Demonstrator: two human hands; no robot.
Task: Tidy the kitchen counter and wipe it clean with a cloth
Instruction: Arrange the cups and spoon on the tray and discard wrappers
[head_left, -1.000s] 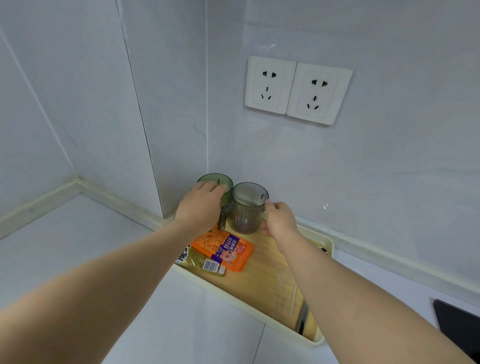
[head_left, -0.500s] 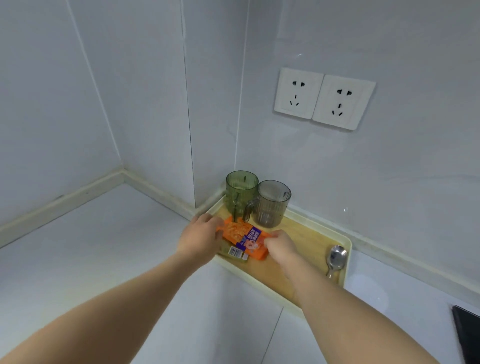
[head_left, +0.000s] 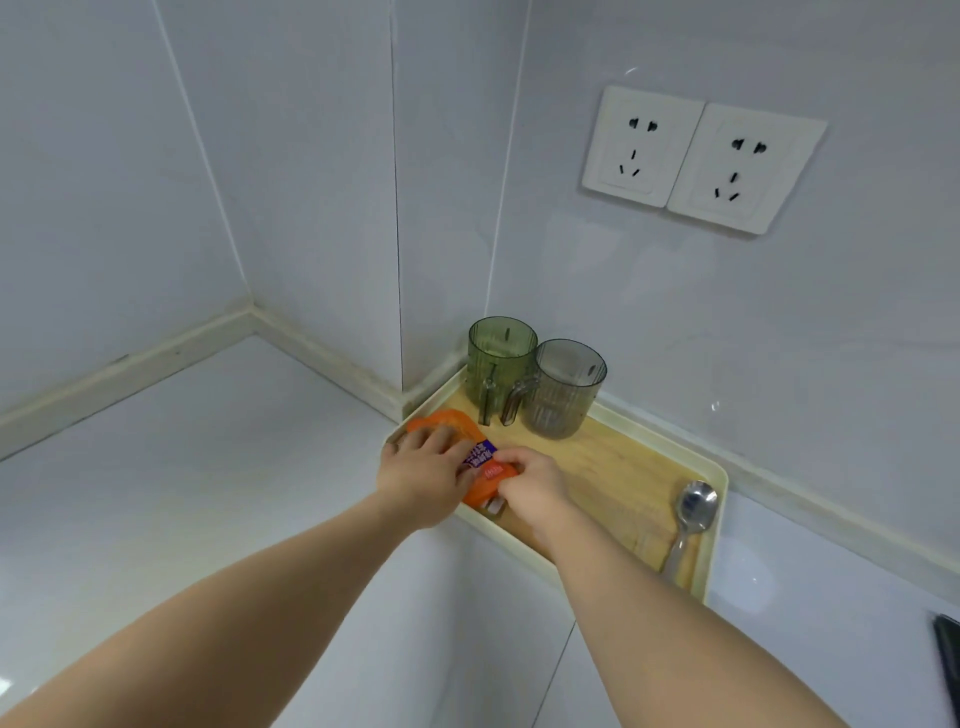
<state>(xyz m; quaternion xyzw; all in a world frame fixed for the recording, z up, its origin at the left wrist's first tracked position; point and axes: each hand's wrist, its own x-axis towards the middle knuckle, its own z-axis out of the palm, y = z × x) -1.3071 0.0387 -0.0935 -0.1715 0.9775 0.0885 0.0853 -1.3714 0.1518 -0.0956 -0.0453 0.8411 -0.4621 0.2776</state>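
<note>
A cream tray (head_left: 714, 540) with a wooden base sits in the corner of the white counter. An orange snack packet (head_left: 480, 480) lies at its near left end, on top of another packet whose edge shows beneath. My left hand (head_left: 426, 475) rests on the orange packet's left part, fingers curled over it. My right hand (head_left: 535, 480) pinches its right end. A green cup (head_left: 500, 364) and a grey cup (head_left: 563, 387) stand upright side by side at the tray's far end. A metal spoon (head_left: 691, 519) lies at the tray's right end.
White tiled walls meet behind the tray, with a double socket (head_left: 696, 158) above it. The white counter (head_left: 182, 467) stretches to the left and front. A dark object's edge (head_left: 948, 660) shows at the lower right.
Both hands left the two cups, drew back to the near end of the tray, and closed on the orange packet. The view has shifted left, showing the spoon.
</note>
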